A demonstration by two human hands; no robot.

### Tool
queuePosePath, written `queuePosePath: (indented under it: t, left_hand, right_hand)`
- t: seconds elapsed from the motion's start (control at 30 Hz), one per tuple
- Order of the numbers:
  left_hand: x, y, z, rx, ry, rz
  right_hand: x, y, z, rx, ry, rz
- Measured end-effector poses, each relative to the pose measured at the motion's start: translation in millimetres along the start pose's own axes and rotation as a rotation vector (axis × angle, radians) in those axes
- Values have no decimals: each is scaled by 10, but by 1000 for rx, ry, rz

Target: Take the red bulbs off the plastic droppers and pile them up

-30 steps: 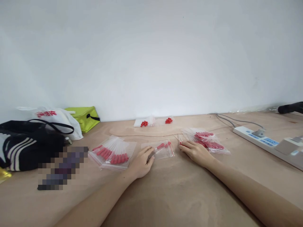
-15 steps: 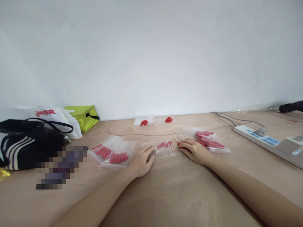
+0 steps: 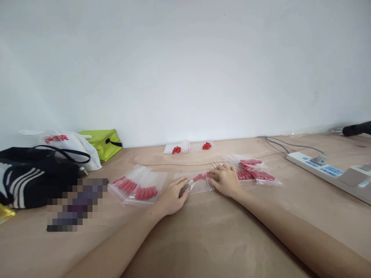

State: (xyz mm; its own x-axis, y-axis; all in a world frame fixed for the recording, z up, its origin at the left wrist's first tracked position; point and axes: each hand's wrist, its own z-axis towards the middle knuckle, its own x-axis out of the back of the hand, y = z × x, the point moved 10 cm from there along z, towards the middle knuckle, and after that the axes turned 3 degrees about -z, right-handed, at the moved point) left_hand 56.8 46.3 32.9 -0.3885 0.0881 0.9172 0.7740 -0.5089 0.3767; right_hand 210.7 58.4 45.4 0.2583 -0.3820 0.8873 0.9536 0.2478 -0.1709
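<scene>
A clear zip bag [image 3: 199, 188] lies flat in front of me, its red-striped mouth facing right. Inside it shows a slim tool with a red handle [image 3: 198, 177] and a thin shaft; more red is visible near the mouth. My left hand [image 3: 174, 196] holds the bag's left end, fingers bent over it. At the mouth, my right hand [image 3: 225, 180] has its fingertips closed on the bag's edge; its palm side is hidden. Thin metal shafts [image 3: 215, 164] of loose tools show just beyond the right fingers.
Filled bags of red-handled tools [image 3: 146, 192] fan out at left; another pile [image 3: 264, 176] lies at right. Small red pieces [image 3: 176, 150] rest on bags by the wall. A power strip [image 3: 313, 166] stands far right, a black bag [image 3: 37, 177] and green bag [image 3: 102, 143] at left.
My right hand has moved left from the loose red-handled tools to the mouth of the zip bag. My left hand stays on the bag's left end.
</scene>
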Motion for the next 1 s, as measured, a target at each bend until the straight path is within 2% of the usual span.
queuePosePath:
  t: [0.2,0.4,0.57,0.67,0.87,0.93,1.0]
  left_hand:
    - [17,15,6,-31,20,-15]
    - [17,28,5,-26,11,-32]
    - [22,56,-2,-30,6,-30]
    - [16,44,-5,-24,4,-17]
    - [9,26,-13,-19,3,-37]
    - [17,30,-16,-22,9,-36]
    - [25,30,-17,-26,20,-23]
  right_hand:
    - [-3,-9,3,-31,2,36]
    - [-26,-239,-21,124,-46,204]
    - [-80,-363,1,167,-103,57]
    - [-77,-349,17,147,-130,42]
    - [-44,-299,-5,155,-121,350]
    - [-69,-270,-9,158,-152,506]
    - [-103,-165,15,96,-208,700]
